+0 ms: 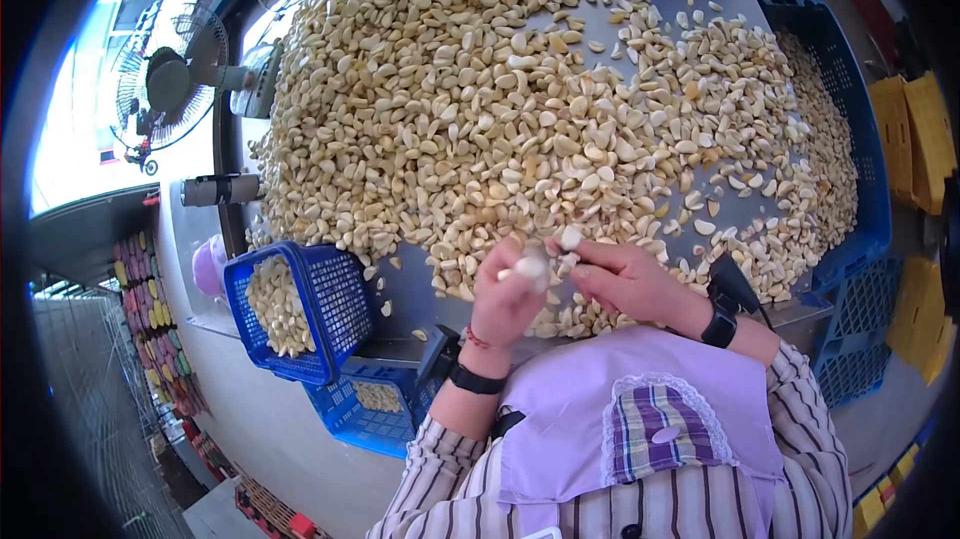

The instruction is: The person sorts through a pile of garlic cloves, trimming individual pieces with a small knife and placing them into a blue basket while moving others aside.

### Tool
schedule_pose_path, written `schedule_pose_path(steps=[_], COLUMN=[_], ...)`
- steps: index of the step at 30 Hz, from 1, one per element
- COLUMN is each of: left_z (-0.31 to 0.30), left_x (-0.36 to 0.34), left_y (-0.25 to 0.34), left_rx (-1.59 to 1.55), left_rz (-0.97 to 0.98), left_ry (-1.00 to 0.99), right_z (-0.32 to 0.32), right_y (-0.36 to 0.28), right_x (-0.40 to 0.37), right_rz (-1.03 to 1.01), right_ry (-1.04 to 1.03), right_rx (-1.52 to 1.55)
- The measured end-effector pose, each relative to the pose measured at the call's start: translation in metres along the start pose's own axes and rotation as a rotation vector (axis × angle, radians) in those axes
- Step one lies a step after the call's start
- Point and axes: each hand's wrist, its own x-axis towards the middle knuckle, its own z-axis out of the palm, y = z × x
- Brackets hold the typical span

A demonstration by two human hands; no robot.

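Observation:
A broad heap of peeled garlic cloves (450,119) covers the metal table (408,291) in front of me. My left hand (503,301) is closed, with whitish garlic cloves (531,267) at its fingers, slightly blurred. Beside it, my right hand (625,284) is closed in a pinch, thumb and forefinger together at a pale garlic clove (571,237). Both hands are close together over the near edge of the heap. A band with a small device sits on each wrist.
A blue basket (345,301) of cloves stands at the left table edge, above a lower blue crate (355,424) also holding cloves. At right, a large blue crate (872,139) borders more cloves. A fan (170,79) and a dark cylinder (222,189) are at left.

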Motion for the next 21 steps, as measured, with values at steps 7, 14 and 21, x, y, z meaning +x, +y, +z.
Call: schedule_pose_path(steps=[7, 14, 21], left_z=[-0.074, -0.109, -0.052], left_x=[0.027, 0.057, 0.019], left_y=[0.036, 0.037, 0.013], left_rx=[0.202, 1.551, -0.052], left_rz=[0.243, 0.507, 0.017], left_ry=[0.215, 0.174, 0.140], right_z=[-0.011, -0.011, -0.006], right_y=[0.006, 0.006, 0.000], right_x=[0.008, 0.001, 0.000], right_rz=[0.035, 0.044, -0.168], right_ry=[0.146, 0.139, 0.165], right_rx=[0.207, 0.158, -0.256])
